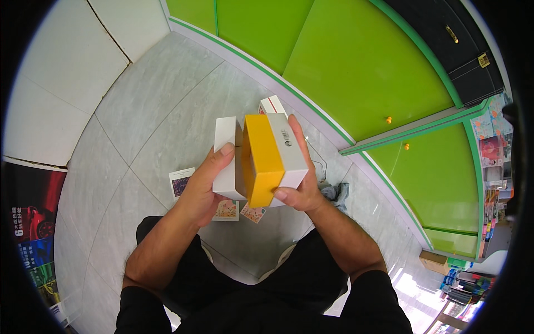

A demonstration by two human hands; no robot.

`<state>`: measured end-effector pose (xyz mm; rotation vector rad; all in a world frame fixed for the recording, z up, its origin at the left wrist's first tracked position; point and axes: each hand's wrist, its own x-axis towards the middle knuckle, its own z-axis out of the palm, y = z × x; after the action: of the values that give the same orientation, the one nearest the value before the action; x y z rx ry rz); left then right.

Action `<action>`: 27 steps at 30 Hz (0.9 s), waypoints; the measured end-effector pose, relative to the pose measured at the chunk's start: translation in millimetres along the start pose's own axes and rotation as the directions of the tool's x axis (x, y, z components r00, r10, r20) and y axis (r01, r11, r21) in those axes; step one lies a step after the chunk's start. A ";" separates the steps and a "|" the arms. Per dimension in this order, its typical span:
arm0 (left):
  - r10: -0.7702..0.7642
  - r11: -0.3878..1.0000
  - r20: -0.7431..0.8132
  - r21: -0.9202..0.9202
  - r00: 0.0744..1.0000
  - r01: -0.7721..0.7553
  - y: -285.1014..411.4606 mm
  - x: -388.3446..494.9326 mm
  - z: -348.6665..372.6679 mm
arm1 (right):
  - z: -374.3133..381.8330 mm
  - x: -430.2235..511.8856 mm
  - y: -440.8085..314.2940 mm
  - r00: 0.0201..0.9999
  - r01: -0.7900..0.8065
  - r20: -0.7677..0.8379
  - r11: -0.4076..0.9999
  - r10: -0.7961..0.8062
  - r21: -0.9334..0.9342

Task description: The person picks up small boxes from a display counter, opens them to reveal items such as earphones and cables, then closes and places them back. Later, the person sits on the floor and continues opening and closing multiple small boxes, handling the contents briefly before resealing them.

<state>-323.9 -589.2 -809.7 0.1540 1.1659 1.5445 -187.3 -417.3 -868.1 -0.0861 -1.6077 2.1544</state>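
Note:
In front of my knees I hold two cardboard box parts side by side. My left hand (203, 183) grips a white box part (225, 129), thumb on its near side. Its hollow side faces right. My right hand (303, 183) is around a box part with a yellow band (263, 160) and a white section (288, 142) that bears dark print. The yellow part's hollow side faces left, towards the white one. A gap shows between them at the top; lower down they overlap in view, and I cannot tell if they touch.
Printed cards (225, 211) lie on the grey tiled floor (158, 121), with another card (182, 183) further left. A small white and red box (272, 104) stands beyond my hands. Grey crumpled cloth (337, 195) and a thin cord lie right. Green cabinet panels (333, 54) line the far right.

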 end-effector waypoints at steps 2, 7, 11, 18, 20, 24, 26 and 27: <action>0.021 1.000 0.027 0.014 0.999 -0.021 1.6 -0.6 2.8 | -3.8 0.8 0.4 0.998 0.033 0.065 0.989 -0.024 -0.142; 0.008 0.999 -0.019 0.033 1.000 -0.007 2.8 -1.9 4.6 | -10.3 1.1 5.5 0.994 0.055 0.103 0.962 -0.028 -0.267; -0.053 0.998 -0.036 0.038 0.998 0.054 4.3 -4.7 2.7 | -13.7 1.1 6.8 0.992 0.083 0.117 0.913 -0.040 -0.399; -0.031 0.995 -0.067 0.096 0.997 0.038 -5.4 -1.2 4.6 | -15.5 -1.1 14.4 0.972 0.191 0.223 0.822 -0.080 -0.536; -0.034 0.995 -0.087 0.095 0.996 0.043 -12.4 0.7 6.1 | -9.3 -4.0 20.7 0.975 0.172 0.211 0.851 -0.073 -0.497; -0.026 0.997 -0.024 0.078 0.999 0.028 -20.5 5.3 1.4 | -1.1 -5.6 28.3 0.984 0.077 0.176 0.921 -0.010 -0.383; -0.031 0.995 -0.054 0.092 0.998 0.035 -24.8 10.2 -1.6 | 0.2 -4.1 30.4 0.981 -0.028 0.166 0.927 0.097 -0.373; -0.041 0.990 -0.119 0.132 0.992 0.057 -27.4 13.6 -3.2 | 0.2 -2.8 31.5 0.978 -0.063 0.164 0.932 0.129 -0.356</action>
<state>-312.3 -583.6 -837.6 0.1256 1.3579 1.4473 -194.8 -425.5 -897.7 -0.0772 -2.1251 1.9694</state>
